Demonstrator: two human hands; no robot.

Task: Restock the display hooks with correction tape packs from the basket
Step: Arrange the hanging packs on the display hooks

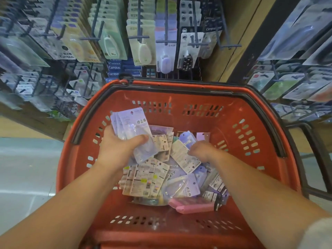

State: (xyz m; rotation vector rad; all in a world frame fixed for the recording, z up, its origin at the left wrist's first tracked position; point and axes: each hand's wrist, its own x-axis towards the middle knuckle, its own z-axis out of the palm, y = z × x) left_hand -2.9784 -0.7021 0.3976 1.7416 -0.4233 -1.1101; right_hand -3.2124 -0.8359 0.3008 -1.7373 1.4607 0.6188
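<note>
Shop aisle of display hooks (138,37), red basket (239,112), left hand (117,147) gripping purple packs (133,126), right hand (203,150) grip unclear

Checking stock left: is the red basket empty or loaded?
Loaded: packs lie heaped on the basket floor; the left hand grips several.

basket (206,123): orange-red, black rim band | held packs (129,123): lilac fronts, clear blisters | loose packs (138,177): white backs with black print, some lilac (one yellow-green patch) | case (190,206): pink | display hooks (138,36): dark blue-grey | hanging packs (133,44): pale green, cream, lilac, black-and-white | floor (27,159): pale grey
</note>
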